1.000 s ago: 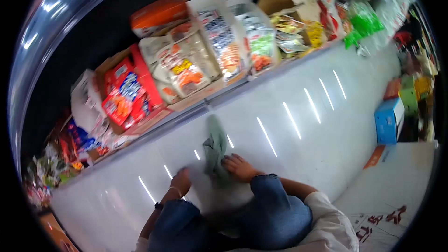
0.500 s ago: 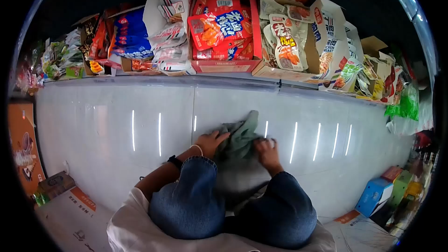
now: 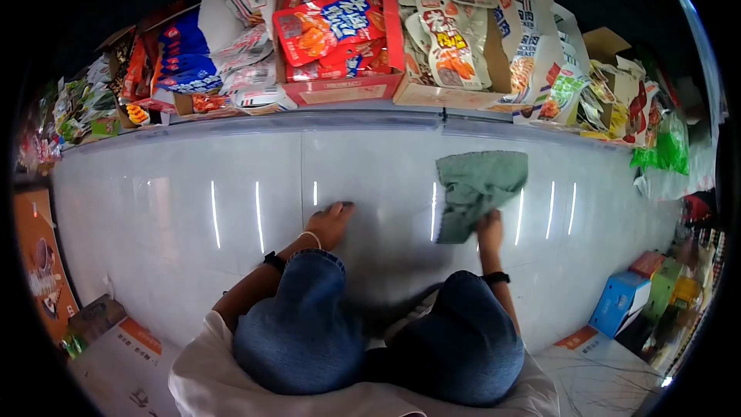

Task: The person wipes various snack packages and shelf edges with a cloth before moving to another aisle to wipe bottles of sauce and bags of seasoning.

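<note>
A green cloth (image 3: 482,185) is spread out over the glossy pale tiles, right of centre. My right hand (image 3: 488,229) grips its lower right edge with the fingers closed round it. Left of the cloth and apart from it, my left hand (image 3: 330,224) is held low over the tiled floor (image 3: 370,185), back of the hand up. Its fingers point up and to the right; they are dark and blurred, so their spread is unclear.
Open boxes of red snack packets (image 3: 340,27) and pale snack packets (image 3: 451,46) line the shelf edge (image 3: 255,125) ahead. A blue box (image 3: 620,303) stands at the lower right, an orange-brown carton (image 3: 45,251) at the far left. My jeans-covered knees (image 3: 297,324) are bent below my hands.
The cloth has gone from bunched between both hands to spread out farther right, moved with my right hand. My left hand has come off it and lies slightly farther left. The view has shifted a little.
</note>
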Tool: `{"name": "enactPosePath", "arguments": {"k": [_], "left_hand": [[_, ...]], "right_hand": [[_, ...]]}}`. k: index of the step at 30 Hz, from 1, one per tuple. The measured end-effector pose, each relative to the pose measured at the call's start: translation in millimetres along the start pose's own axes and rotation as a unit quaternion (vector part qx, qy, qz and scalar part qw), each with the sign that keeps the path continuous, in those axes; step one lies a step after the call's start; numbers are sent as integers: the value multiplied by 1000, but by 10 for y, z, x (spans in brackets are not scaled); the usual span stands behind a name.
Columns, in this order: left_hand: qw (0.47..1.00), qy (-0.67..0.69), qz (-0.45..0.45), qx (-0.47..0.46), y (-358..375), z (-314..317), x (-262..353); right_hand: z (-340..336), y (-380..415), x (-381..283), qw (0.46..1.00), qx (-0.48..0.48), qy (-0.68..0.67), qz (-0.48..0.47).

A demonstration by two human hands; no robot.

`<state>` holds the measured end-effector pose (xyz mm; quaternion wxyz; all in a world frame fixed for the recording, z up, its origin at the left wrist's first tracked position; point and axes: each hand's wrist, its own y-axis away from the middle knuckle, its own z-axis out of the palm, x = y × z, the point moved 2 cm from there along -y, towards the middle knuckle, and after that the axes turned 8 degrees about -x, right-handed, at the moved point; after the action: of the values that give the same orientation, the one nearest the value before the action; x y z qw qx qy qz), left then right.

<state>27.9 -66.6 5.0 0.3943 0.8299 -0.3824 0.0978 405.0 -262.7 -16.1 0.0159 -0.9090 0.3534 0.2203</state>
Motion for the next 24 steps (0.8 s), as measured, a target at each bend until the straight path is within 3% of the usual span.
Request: {"name": "enactPosePath", "arguments": {"k": [3, 4, 7, 8, 10, 11, 13, 14, 15, 17, 18, 20, 22, 24], "left_hand": [[999, 4, 30, 29, -50, 90, 38], [999, 2, 32, 27, -51, 52, 96], [999, -22, 27, -15, -37, -56, 248], [997, -67, 37, -24, -17, -39, 259], [992, -114, 46, -33, 2, -4, 248], [994, -100, 38, -38, -4, 27, 223], [995, -86, 31, -45, -2, 32, 207], [996, -70, 12, -56, 9, 12, 218], [996, -53, -7, -66, 17, 16, 225], [995, -78, -4, -57, 14, 117, 171], [994, -103, -1, -44, 14, 157, 136], [994, -101, 18, -38, 30, 190, 89], [994, -96, 36, -32, 36, 189, 103], [996, -77, 33, -28, 46, 192, 140]], "right_hand": [[362, 219, -733, 989, -146, -8, -40], [504, 322, -992, 969, -239, -25, -60], [836, 801, -1554, 890, -288, -45, -352], [871, 963, -1675, 854, -342, 36, -390], [602, 1010, -1971, 818, -442, 70, -362], [643, 985, -1883, 818, -442, 68, -362], [680, 837, -1499, 880, -286, 83, -370], [677, 679, -1306, 897, -324, 114, -277], [586, 499, -1098, 925, -227, 97, -289], [319, 122, -708, 967, -127, 113, -190], [96, -4, -632, 978, -144, 136, -61], [-127, -165, -328, 983, -109, 143, 43], [-144, -150, -231, 988, -115, 86, 64], [118, -23, -306, 983, -161, 82, 22]]}}
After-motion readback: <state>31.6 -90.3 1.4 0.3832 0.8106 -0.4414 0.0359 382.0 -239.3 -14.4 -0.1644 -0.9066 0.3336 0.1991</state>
